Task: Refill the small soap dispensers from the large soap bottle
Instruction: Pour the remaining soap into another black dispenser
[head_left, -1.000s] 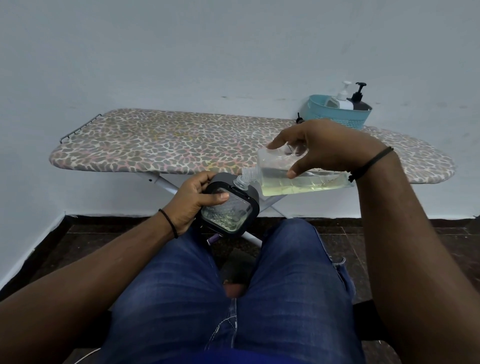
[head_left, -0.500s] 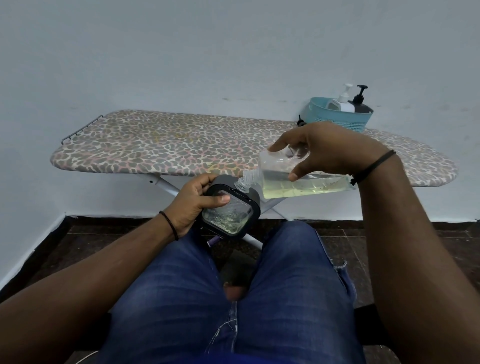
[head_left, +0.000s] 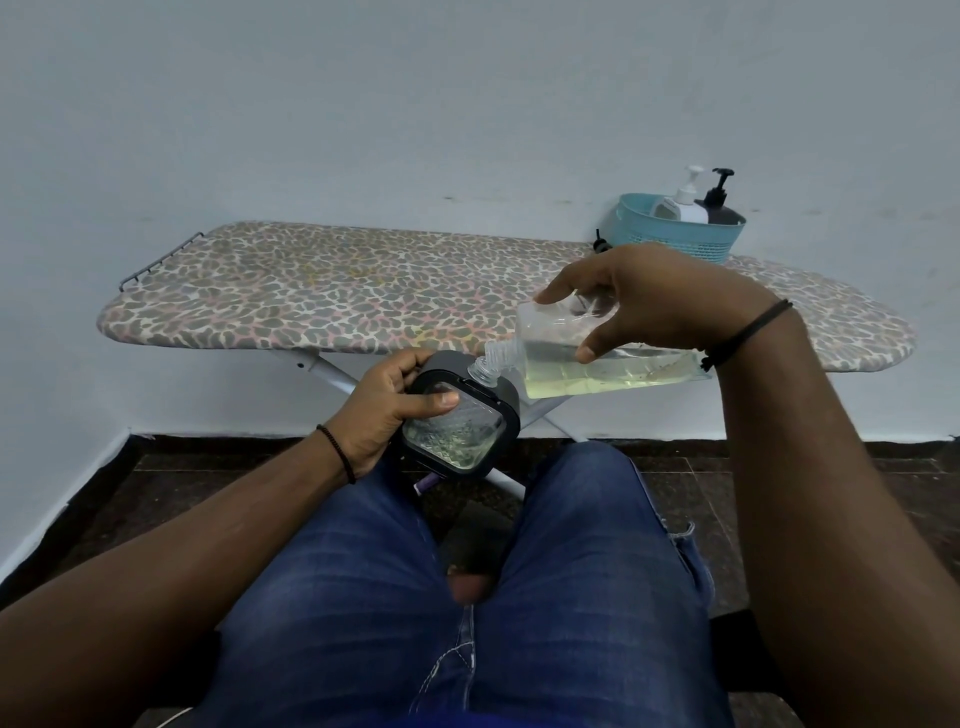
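Head view shows me both hands busy over a lap in blue jeans (head_left: 467, 597). I see the left hand (head_left: 382, 413) wrapped around a small soap dispenser (head_left: 460, 423), a square black-framed container with a clear face, thumb laid across that face and the other fingers curled behind its upper left corner. It sits tilted above the left knee, and a shallow, speckled layer of liquid shows through the clear panel. I see the right hand (head_left: 657, 306) gripping the large soap bottle (head_left: 597, 358) from above, forefinger stretched along its upper shoulder and thumb pressed to the near side. That bottle is clear, lies almost on its side, and holds yellowish liquid pooled along its lower wall. Its threaded neck points down and left, the mouth touching the top edge of the dispenser. Behind the hands stands an ironing board (head_left: 363, 291) with a leopard-print cover, against a pale wall. At the board's right end I make out a teal basket (head_left: 680, 234) holding a white pump bottle (head_left: 683, 202) and a black pump bottle (head_left: 719, 205), side by side. Both wrists wear dark bands.
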